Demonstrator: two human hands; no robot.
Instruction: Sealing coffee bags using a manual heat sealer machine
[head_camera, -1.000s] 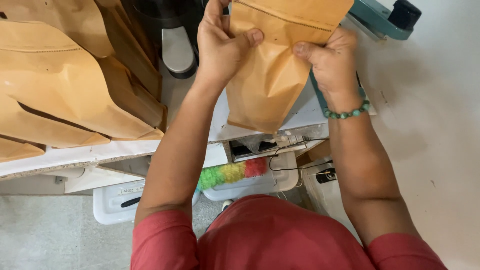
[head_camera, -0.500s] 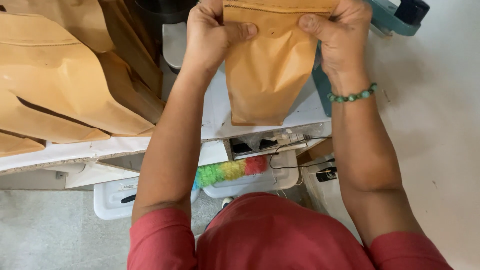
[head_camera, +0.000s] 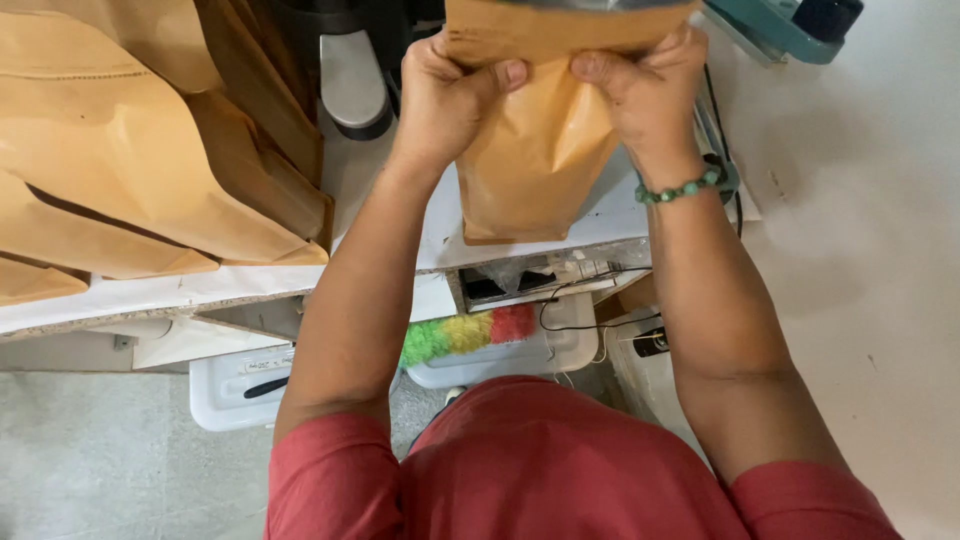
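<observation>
Together, left hand (head_camera: 445, 95) and right hand (head_camera: 645, 90) keep fingers clamped on one brown pouch (head_camera: 540, 150), beside several stacked pouches (head_camera: 130, 150).

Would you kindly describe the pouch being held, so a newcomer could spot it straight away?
Start at the white worktop and look just above its front edge. There the left hand and right hand pinch the top of one brown paper pouch. Unlike the pouches piled at the left, it is upright and bulging.
</observation>
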